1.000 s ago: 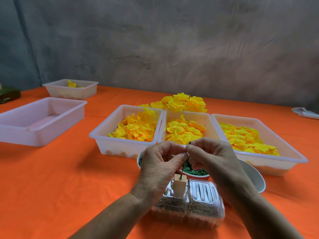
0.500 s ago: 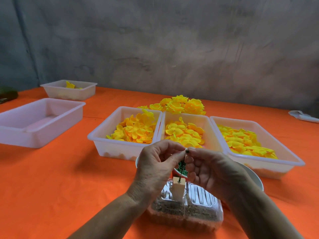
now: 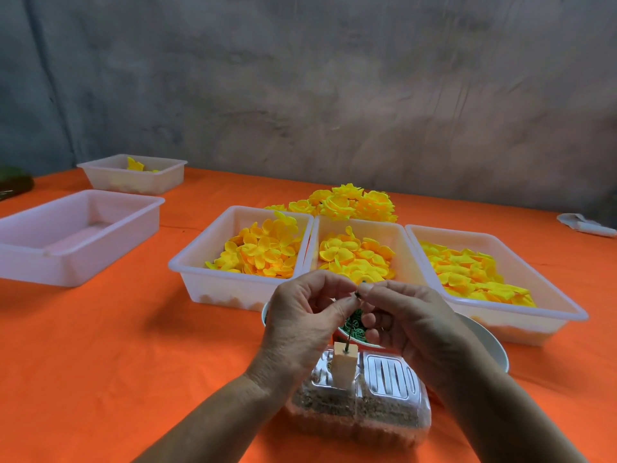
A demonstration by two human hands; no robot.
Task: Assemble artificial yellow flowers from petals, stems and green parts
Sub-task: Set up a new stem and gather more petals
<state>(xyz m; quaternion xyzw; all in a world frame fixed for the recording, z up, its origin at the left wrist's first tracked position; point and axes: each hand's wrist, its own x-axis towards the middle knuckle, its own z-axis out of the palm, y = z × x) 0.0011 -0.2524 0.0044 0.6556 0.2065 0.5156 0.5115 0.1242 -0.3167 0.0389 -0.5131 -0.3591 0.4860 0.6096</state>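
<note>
Stem upright between both hands, lower end planted in wooden block, presumably so it stays vertical while parts go on. Block itself sunk in clear sand-filled box just below wrists, probably as ballast. Left hand curled, thumb and forefinger meeting at stem top; right hand curled too, fingertips pinching a tiny dark piece at same tip, likely a green part being threaded on. Too small to confirm what the piece is, or whether left pinches stem or only steadies it.

Bowl of green parts directly behind hands, half hidden by them, close for quick picking. Three petal tubs just beyond fingertips: left tub, middle tub, right tub, seemingly sorted by petal type. Finished yellow flowers piled past middle tub, out of reach zone.

Stem thin, dark, wire-like, bare so far, no petals on. Petals bright yellow-orange, cupped, light. Flower barely started, by the look of it.

Empty-looking tub far left of left hand, smaller tub further beyond.
</note>
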